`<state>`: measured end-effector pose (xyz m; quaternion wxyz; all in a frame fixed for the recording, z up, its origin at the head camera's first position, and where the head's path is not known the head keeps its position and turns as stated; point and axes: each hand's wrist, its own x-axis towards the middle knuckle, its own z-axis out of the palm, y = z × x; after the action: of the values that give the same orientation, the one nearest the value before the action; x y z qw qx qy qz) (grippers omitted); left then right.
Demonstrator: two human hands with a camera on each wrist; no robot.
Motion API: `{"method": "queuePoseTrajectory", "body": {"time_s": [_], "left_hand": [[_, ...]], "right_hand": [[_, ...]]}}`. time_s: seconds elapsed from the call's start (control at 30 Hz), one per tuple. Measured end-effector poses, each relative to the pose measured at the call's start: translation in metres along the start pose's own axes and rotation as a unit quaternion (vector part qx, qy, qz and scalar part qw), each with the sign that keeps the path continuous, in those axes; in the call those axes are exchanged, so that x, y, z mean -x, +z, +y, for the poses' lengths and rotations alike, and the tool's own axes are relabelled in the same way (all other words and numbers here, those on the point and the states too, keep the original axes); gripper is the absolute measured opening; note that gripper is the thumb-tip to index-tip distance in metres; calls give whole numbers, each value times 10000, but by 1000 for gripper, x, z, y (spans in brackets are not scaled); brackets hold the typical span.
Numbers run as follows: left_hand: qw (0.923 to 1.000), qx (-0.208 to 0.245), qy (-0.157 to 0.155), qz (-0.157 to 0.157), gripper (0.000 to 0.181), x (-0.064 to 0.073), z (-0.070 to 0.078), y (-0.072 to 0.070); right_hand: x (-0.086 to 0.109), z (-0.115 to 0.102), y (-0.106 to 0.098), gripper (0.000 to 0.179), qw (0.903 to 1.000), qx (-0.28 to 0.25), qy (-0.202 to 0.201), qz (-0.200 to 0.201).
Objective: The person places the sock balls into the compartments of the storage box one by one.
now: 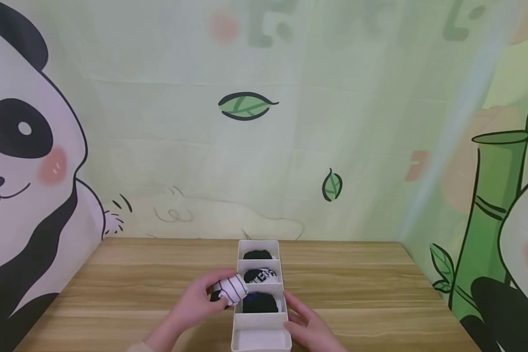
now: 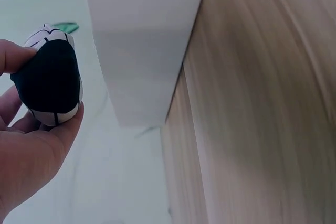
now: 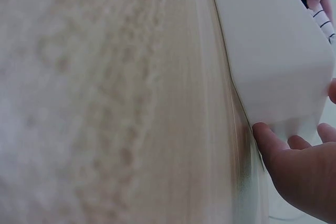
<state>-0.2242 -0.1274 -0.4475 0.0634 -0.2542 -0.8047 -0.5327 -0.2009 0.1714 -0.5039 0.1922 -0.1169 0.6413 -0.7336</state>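
A long white divided box [image 1: 261, 320] stands on the table, with four compartments in a row running away from me. My left hand [image 1: 198, 298] grips a rolled white sock with dark stripes [image 1: 233, 289] at the box's left rim, beside the third compartment from the back. In the left wrist view the sock roll shows a black part [image 2: 50, 77] between thumb and fingers. Dark rolled socks [image 1: 260, 303] fill that third compartment. My right hand [image 1: 310, 327] rests its fingers along the box's right side; the right wrist view shows fingertips [image 3: 262, 132] against the outer wall.
The back compartment holds a black roll [image 1: 257, 254], and the second a black-and-white patterned one [image 1: 264, 275]. Bare floor shows in the front compartment. A wood-grain table [image 1: 356, 278] lies under the box, ending at a printed panda backdrop [image 1: 264, 161].
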Motion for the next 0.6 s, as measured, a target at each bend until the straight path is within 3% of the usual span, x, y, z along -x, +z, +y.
{"method": "queuePoseTrajectory", "body": {"time_s": [0.2, 0.33, 0.43, 0.6], "left_hand": [[9994, -1, 340, -110, 51, 3, 8, 15], [9990, -47, 367, -247, 51, 5, 12, 23], [9987, -26, 372, -356, 51, 7, 15, 28], [9962, -52, 681, -538, 53, 8, 17, 36]], "right_hand": [[0, -1, 1, 73, 9997, 138, 129, 138], [0, -3, 2, 73, 9993, 164, 267, 225], [0, -3, 1, 72, 9996, 59, 245, 151], [0, -2, 1, 72, 9998, -15, 176, 69]]}}
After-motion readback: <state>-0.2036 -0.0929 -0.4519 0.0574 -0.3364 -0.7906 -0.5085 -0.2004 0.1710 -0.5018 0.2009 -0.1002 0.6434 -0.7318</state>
